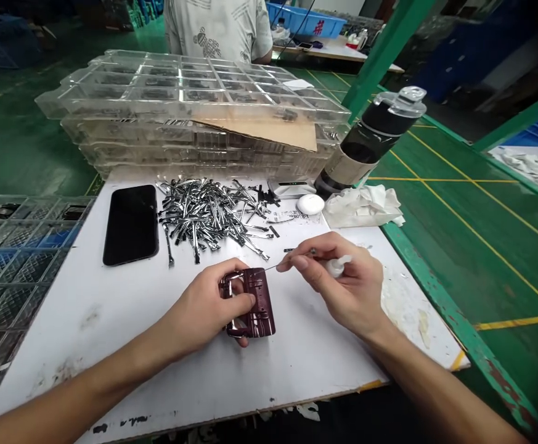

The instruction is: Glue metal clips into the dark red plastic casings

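My left hand [203,311] grips a maroon part [262,317], fingers [243,300] curled around it. My right hand [340,290] pinches a thin needle [273,267] between fingertips [300,262].

On the tabletop [324,357], a pile of metal parts [208,213] lies between a smartphone [130,225] to its left and a crumpled tissue [363,206] farther right. Stacked plastic trays [190,111] stand behind, a cardboard sheet [269,129] resting on them.

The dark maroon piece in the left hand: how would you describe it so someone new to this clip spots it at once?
On the white worktable, just below the heap of loose chrome parts, the person's left hand holds it. It is a flat, dark maroon rectangular piece with shiny metal showing at its edge, the only dark red thing on the table.
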Action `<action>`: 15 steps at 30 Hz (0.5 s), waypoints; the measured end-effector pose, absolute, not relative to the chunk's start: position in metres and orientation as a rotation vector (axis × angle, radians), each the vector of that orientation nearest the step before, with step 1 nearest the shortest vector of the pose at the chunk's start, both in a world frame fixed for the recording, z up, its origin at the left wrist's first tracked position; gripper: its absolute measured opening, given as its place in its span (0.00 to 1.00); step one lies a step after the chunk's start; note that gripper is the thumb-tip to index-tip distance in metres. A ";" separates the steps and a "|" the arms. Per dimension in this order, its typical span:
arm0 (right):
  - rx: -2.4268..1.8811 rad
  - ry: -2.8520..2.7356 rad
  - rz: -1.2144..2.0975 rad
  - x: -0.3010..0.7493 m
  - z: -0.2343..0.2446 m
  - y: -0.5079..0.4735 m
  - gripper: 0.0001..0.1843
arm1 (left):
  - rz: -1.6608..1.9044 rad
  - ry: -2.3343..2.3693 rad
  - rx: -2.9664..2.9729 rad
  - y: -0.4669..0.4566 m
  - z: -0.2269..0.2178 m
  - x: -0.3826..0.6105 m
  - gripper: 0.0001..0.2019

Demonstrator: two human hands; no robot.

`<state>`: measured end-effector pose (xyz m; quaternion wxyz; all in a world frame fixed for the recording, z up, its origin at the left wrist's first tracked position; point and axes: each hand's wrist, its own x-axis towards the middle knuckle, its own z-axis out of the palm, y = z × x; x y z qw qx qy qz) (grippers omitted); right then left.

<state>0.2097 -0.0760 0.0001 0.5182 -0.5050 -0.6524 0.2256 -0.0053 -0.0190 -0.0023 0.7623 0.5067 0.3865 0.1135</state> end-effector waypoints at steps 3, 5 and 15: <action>-1.208 -1.573 0.565 0.209 -0.001 -0.075 0.02 | 0.222 0.854 1.104 -0.018 0.003 -0.004 0.09; -1.215 -1.578 0.572 0.208 -0.001 -0.075 0.02 | 0.205 0.864 1.107 -0.018 0.007 -0.004 0.09; -1.113 -1.282 0.687 0.212 -0.001 -0.078 0.02 | 0.197 0.869 1.099 -0.016 0.006 -0.003 0.08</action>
